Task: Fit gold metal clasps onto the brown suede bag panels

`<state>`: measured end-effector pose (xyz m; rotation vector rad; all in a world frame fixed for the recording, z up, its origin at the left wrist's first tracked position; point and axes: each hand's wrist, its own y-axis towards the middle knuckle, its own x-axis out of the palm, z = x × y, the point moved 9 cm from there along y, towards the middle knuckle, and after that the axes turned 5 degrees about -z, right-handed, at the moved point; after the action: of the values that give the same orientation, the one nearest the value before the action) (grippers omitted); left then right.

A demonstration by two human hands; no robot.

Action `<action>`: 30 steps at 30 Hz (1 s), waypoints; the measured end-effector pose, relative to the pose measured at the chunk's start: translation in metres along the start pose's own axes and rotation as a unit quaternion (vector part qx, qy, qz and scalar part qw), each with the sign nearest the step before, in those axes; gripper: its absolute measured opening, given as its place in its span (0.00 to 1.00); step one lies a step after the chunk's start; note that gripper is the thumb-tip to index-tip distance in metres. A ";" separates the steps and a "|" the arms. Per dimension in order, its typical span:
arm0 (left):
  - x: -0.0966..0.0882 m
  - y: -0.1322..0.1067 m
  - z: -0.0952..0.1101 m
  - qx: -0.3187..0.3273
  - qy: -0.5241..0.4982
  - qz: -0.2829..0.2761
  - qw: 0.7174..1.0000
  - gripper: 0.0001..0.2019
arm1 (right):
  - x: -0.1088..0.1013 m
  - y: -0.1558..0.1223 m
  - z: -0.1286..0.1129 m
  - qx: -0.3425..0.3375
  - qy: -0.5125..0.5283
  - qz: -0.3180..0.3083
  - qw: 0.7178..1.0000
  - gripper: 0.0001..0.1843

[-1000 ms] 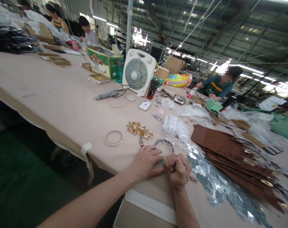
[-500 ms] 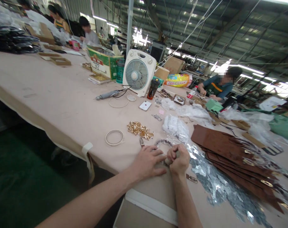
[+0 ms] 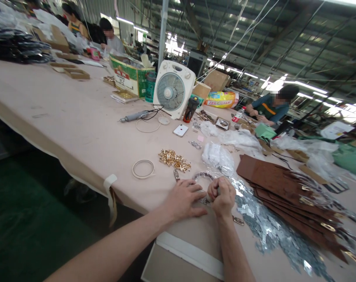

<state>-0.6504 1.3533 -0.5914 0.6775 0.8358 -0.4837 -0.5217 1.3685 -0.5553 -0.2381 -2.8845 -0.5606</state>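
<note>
A loop of silver metal chain [image 3: 202, 176] lies on the table, and its ends run in between my hands. My left hand [image 3: 184, 200] rests on the pale board [image 3: 189, 239] with its fingertips at the chain. My right hand [image 3: 222, 196] is a closed fist just beside it, pinching the chain and something small that its fingers hide. A small metal buckle [image 3: 238, 220] lies by my right wrist, and a second metal fitting [image 3: 176, 175] lies beyond my left fingers.
Loose gold fittings [image 3: 174, 160] and a coil of pale cord [image 3: 143, 169] lie on the pink-covered table [image 3: 78, 109]. Silver metal scrap [image 3: 266, 223] and stacked brown leather panels [image 3: 283, 192] spread to the right. A co-worker [image 3: 268, 107] sits far right, beyond a white fan [image 3: 170, 90].
My right hand has risen slightly toward the far side of the table, away from my left hand, and stays closed. My left hand has barely moved. The view has shifted slightly.
</note>
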 end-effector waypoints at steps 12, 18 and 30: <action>0.002 0.001 -0.001 -0.006 -0.003 -0.006 1.000 0.23 | 0.003 -0.009 -0.011 -0.023 -0.005 -0.006 1.000 0.21; 0.004 0.002 -0.001 -0.008 0.001 -0.008 1.000 0.24 | -0.004 -0.007 -0.012 -0.031 0.014 0.008 0.999 0.20; -0.001 0.002 -0.002 -0.032 -0.025 -0.005 0.999 0.27 | -0.010 0.014 0.011 0.040 0.081 0.049 0.995 0.19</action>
<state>-0.6509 1.3566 -0.5907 0.6011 0.8057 -0.4801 -0.5108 1.3843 -0.5632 -0.3049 -2.7150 -0.4242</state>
